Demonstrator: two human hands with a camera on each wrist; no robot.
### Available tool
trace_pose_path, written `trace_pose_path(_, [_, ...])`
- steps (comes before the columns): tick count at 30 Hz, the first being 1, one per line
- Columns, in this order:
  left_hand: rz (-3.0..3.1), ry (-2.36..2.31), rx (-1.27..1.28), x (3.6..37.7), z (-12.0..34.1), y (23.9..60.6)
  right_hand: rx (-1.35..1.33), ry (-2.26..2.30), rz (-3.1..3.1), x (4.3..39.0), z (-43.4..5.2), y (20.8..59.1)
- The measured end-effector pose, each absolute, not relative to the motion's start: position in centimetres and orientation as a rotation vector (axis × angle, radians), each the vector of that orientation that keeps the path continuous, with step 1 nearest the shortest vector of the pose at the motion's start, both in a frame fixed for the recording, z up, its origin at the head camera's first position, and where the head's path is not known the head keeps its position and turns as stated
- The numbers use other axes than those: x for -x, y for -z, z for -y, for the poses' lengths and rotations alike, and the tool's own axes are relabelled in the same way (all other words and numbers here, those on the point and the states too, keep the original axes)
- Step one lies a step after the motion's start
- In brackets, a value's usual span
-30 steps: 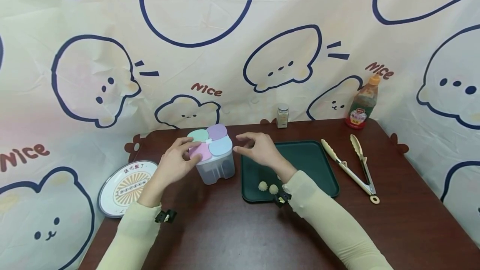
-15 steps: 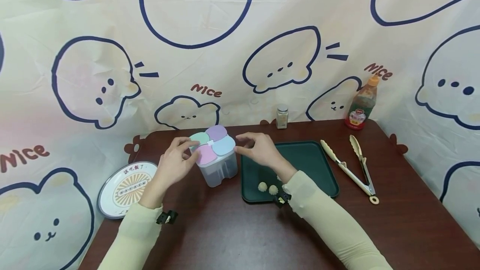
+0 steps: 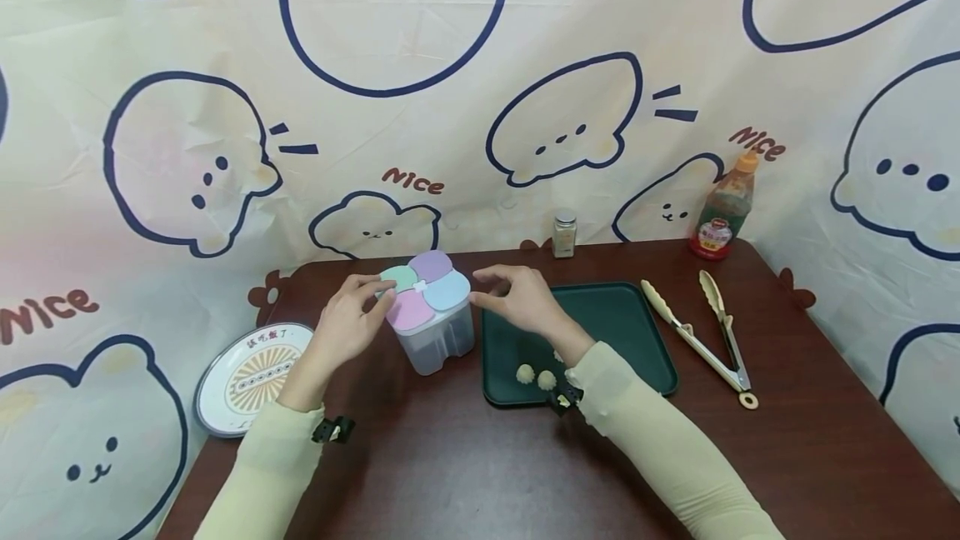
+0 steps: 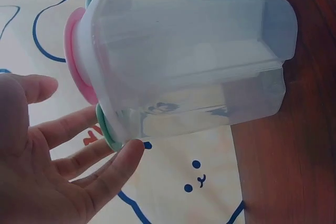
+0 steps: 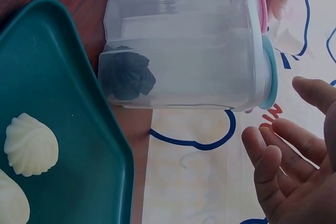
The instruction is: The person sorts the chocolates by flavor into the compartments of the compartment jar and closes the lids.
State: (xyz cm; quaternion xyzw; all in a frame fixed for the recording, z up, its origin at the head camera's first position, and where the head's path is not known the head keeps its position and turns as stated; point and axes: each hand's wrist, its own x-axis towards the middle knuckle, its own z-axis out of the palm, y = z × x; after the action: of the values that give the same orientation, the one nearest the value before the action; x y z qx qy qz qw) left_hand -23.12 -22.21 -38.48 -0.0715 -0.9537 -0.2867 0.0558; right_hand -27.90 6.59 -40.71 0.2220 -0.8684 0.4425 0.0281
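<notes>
A clear four-part box point(image 3: 435, 338) with pastel green, purple, blue and pink lids stands on the brown table, left of the green tray point(image 3: 622, 319). My left hand point(image 3: 375, 298) is at its left side. In the left wrist view a fingertip point(image 4: 128, 150) touches the green lid's rim and the thumb stays clear. My right hand point(image 3: 480, 288) hovers beside the blue lid, and in the right wrist view its fingers point(image 5: 278, 166) are loosely spread, apart from the box point(image 5: 184, 51). One compartment holds a dark lump point(image 5: 128, 74).
Two white shell-shaped dumplings point(image 3: 536, 375) lie at the tray's near left. Tongs point(image 3: 705, 332) lie right of the tray. A sauce bottle point(image 3: 726, 207) and a small shaker point(image 3: 564, 232) stand at the back. A patterned plate point(image 3: 251, 373) sits at the table's left edge.
The box has shifted slightly to the right and turned a little, with the left hand following it. The right hand has barely moved.
</notes>
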Motion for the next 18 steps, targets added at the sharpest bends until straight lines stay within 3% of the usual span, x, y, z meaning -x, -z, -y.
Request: trace_pose_path(18, [2.991, 1.002, 0.437, 22.9, 22.76, 38.72, -0.678, -1.384, 2.69, 28.02, -6.62, 40.93])
